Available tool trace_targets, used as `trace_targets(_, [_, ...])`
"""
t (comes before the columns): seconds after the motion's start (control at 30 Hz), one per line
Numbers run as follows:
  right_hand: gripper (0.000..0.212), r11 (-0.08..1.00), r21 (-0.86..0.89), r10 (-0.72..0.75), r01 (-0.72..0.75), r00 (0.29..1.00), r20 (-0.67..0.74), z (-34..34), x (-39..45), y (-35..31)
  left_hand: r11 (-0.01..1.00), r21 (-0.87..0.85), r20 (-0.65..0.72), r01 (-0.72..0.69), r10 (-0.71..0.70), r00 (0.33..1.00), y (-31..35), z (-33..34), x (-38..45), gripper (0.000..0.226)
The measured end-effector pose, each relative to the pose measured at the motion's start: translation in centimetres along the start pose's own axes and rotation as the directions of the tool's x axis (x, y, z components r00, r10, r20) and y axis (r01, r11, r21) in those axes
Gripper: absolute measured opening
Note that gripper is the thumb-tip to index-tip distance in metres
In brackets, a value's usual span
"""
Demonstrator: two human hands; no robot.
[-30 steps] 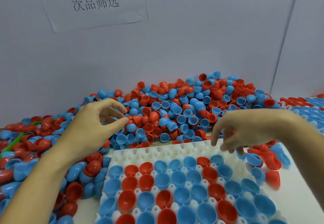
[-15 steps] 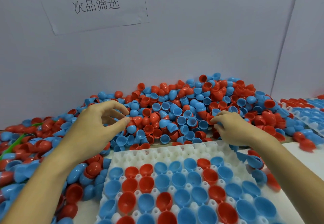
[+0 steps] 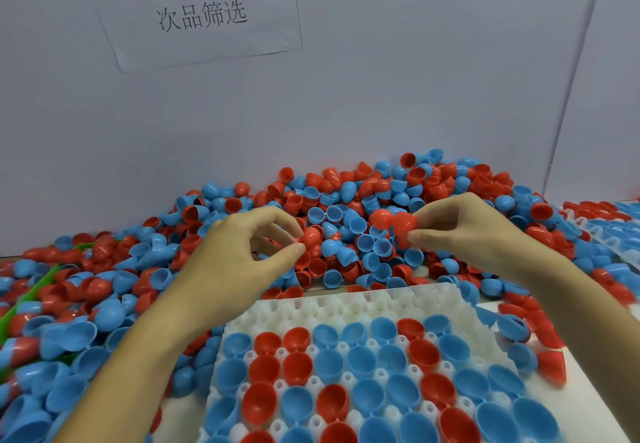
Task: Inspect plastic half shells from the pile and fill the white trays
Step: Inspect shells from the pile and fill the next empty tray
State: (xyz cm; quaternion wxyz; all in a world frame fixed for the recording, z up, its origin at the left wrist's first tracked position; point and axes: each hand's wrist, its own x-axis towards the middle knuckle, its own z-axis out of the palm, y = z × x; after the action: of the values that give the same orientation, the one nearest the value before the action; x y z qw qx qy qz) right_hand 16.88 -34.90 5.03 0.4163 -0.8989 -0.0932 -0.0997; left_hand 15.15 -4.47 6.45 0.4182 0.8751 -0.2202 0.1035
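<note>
At the bottom centre of the frame lies the white tray (image 3: 349,304), most of its pockets already seated with blue and red half shells, open side up; only its far row, toward mid-frame, shows bare white pockets. A few loose shells sit on the surface (image 3: 588,394) at lower right.

Above the tray, at centre left, the left hand (image 3: 235,255) curls its thumb and forefinger narrowly round a red shell (image 3: 311,236) at the pile's near edge. At centre right, the right hand (image 3: 464,231) pinches a pair of red shells (image 3: 391,222) between thumb and fingertips, lifted clear of the heap.

Behind both hands the pile (image 3: 346,200) of red and blue shells banks up against the grey wall, where a paper sign (image 3: 201,9) hangs at upper left. A second tray (image 3: 620,231) peeks in at the right edge.

The shells look light, thin-walled and glossy, so probably slippery and easily nested; a rim pinch, thumb inside and finger outside, seems the surest hold.
</note>
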Motion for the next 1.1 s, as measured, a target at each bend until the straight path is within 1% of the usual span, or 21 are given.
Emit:
trace_targets(0.03, [0.008, 0.999, 0.043, -0.036, 0.034, 0.998, 0.050, -0.1, -0.2, -0.7, 1.000, -0.019, 0.020, 0.005, -0.005, 1.000, 0.2, 0.3, 0.0, 0.007])
trace_targets(0.07, [0.013, 0.994, 0.085, -0.077, 0.069, 0.992, 0.101, -0.1, -0.5, -1.4, 0.998, -0.061, 0.043, 0.023, -0.021, 0.999, 0.5, 0.6, 0.0, 0.014])
trace_targets(0.17, [0.018, 0.977, 0.144, -0.187, 0.159, 0.959, 0.213, -0.1, -1.2, -3.5, 0.951, -0.272, 0.160, 0.149, -0.108, 0.981, 1.3, 1.4, -0.1, 0.054])
trace_targets(0.2, [0.017, 0.973, 0.145, -0.211, 0.180, 0.949, 0.234, -0.1, -1.4, -4.1, 0.928, -0.327, 0.201, 0.176, -0.114, 0.973, 1.6, 1.7, -0.1, 0.059])
trace_targets(0.23, [0.016, 0.970, 0.137, -0.229, 0.199, 0.940, 0.252, -0.1, -1.6, -4.6, 0.908, -0.373, 0.234, 0.192, -0.108, 0.966, 1.9, 1.9, -0.2, 0.059])
trace_targets(0.3, [0.012, 0.969, 0.100, -0.245, 0.226, 0.929, 0.278, 0.2, -1.9, -5.4, 0.877, -0.440, 0.262, 0.194, -0.082, 0.962, 2.4, 2.2, -0.3, 0.049])
trace_targets(0.4, [0.013, 0.964, 0.046, -0.263, 0.262, 0.917, 0.300, 0.5, -2.3, -6.3, 0.880, -0.450, 0.208, 0.151, -0.061, 0.976, 2.6, 2.5, -0.4, 0.028])
trace_targets(0.5, [0.014, 0.956, 0.033, -0.286, 0.291, 0.905, 0.316, 0.2, -2.7, -6.9, 0.888, -0.439, 0.169, 0.139, -0.071, 0.983, 2.4, 2.6, -0.4, 0.019])
trace_targets(0.6, [0.016, 0.944, 0.028, -0.325, 0.329, 0.908, 0.265, 0.0, -2.9, -7.2, 0.897, -0.424, 0.150, 0.123, -0.065, 0.987, 2.2, 2.3, -0.3, 0.019])
trace_targets(0.67, [0.020, 0.941, 0.025, -0.333, 0.338, 0.908, 0.255, 0.1, -3.0, -7.4, 0.908, -0.405, 0.149, 0.108, -0.051, 0.988, 2.1, 2.3, -0.2, 0.019])
trace_targets(0.77, [0.011, 0.935, -0.062, -0.327, 0.350, 0.915, 0.237, 0.6, -2.7, -7.2, 0.915, -0.392, 0.183, 0.092, -0.021, 0.983, 2.0, 2.5, -0.3, 0.020])
trace_targets(0.83, [0.018, 0.933, -0.093, -0.317, 0.347, 0.918, 0.239, 1.0, -2.7, -7.2, 0.917, -0.390, 0.215, 0.079, 0.007, 0.977, 2.3, 2.7, -0.4, 0.021])
trace_targets(0.9, [0.020, 0.927, -0.108, -0.325, 0.358, 0.914, 0.245, 1.2, -2.8, -7.2, 0.921, -0.385, 0.225, 0.060, 0.031, 0.974, 2.4, 3.0, -0.5, 0.023])
trace_targets(1.03, [0.013, 0.921, -0.132, -0.336, 0.366, 0.919, 0.206, 1.5, -2.9, -7.2, 0.910, -0.411, 0.216, 0.056, 0.037, 0.976, 2.3, 3.4, -0.4, 0.026])
trace_targets(1.1, [0.010, 0.919, -0.152, -0.335, 0.365, 0.923, 0.191, 1.6, -3.0, -7.4, 0.910, -0.409, 0.205, 0.072, 0.015, 0.979, 2.3, 3.5, -0.4, 0.027])
